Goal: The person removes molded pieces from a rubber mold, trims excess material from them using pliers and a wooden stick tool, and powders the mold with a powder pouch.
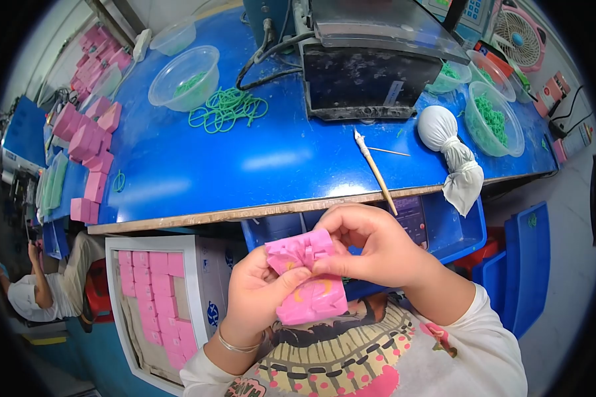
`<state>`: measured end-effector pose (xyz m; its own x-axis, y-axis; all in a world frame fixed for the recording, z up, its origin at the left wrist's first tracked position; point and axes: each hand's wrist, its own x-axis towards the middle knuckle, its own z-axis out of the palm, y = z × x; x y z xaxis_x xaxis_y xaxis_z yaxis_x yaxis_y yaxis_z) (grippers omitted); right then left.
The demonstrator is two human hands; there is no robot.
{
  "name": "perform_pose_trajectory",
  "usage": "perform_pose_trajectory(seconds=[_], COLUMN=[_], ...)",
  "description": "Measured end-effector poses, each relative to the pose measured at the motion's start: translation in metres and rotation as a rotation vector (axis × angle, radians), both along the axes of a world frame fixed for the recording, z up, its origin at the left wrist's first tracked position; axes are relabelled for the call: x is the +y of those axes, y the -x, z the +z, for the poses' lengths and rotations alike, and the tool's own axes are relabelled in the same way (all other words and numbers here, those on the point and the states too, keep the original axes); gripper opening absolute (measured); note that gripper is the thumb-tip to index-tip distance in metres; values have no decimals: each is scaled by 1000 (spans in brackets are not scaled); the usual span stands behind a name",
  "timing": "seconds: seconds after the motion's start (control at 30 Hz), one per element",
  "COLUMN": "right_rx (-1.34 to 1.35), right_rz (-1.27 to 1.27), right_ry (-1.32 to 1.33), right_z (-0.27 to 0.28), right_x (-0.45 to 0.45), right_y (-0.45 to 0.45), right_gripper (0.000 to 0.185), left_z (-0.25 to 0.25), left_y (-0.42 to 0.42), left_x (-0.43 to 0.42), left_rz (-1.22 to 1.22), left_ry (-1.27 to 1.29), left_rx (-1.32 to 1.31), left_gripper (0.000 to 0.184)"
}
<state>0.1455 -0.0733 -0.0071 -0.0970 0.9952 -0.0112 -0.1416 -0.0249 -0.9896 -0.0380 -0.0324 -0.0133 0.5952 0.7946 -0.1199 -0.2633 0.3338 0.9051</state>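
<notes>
In front of my chest I hold a pink rubber mold (314,304), its pieces folded apart, with yellowish marks on the lower part. My left hand (255,291) grips its left side, thumb pressed on the middle. From the right, my right hand (371,248) pinches the upper part between thumb and fingers. Whether something small sits between the fingertips is hidden. Just beyond my right hand, a thin wooden-handled tool (374,171) lies on the blue table (258,185), its handle over the edge. A knotted white cloth pouch (447,145) rests farther right.
A black-fronted machine (371,83) stands at the back. Plastic bowls (185,79) hold green bits, beside tangled green loops (228,110). Pink blocks (89,142) line the left edge; more fill a white-framed box (195,291) below. A blue tray (453,231) sits under the table. Another person (43,291) sits far left.
</notes>
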Motion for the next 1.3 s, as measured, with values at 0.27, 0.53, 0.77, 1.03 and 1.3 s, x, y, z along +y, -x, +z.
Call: perform_pose_trajectory(seconds=[0.27, 0.53, 0.77, 1.03, 1.3], right_rx=[77, -286, -293, -361, -172], right_rz=[-1, -100, -80, -237, -60], right_ry=[43, -366, -446, -402, -73], right_z=[1, -4, -3, -1, -1], right_x=[-6, -3, -2, -7, -10], right_y=[2, 4, 6, 2, 0], right_gripper=[16, 16, 18, 17, 20], left_z=[2, -2, -1, 10, 2], left_y=[4, -2, 1, 1, 0], left_x=[-3, 1, 5, 1, 1], left_rz=[-101, -27, 50, -89, -17], left_ry=[-118, -267, -640, -45, -128], left_rx=[32, -63, 68, 14, 34], left_gripper=[23, 26, 21, 27, 26])
